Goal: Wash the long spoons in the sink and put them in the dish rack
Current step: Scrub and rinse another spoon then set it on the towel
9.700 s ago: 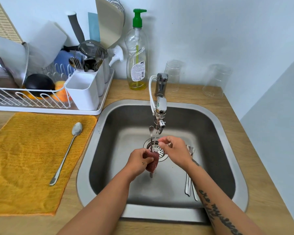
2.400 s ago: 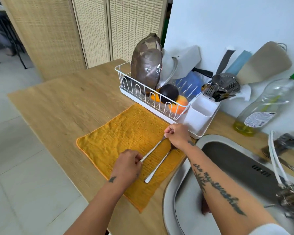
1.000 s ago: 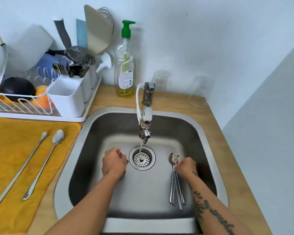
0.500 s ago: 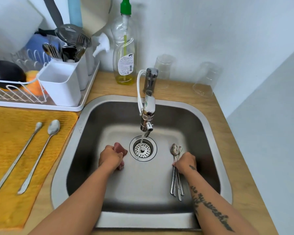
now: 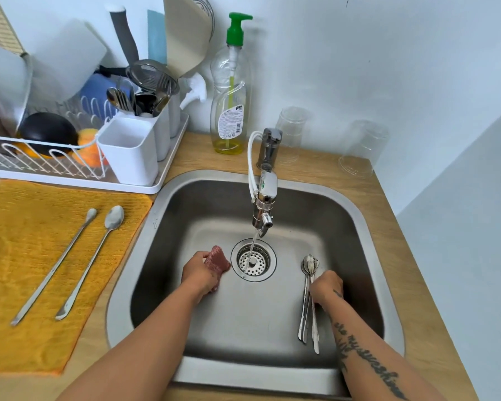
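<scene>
Spoons [image 5: 305, 314] lie bundled on the sink [image 5: 214, 204] floor, handles pointing toward us, bowls away. Our right hand [image 5: 326, 286] touches them from the right at mid-handle; if its fingers clamp 1, we cannot tell. Our left hand [image 5: 198, 274] grips the scrubber [image 5: 217, 258].

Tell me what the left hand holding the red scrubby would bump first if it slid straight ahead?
Probably the drain strainer and the thin water stream falling on it; the left hand and its red scrubber point that way.
</scene>
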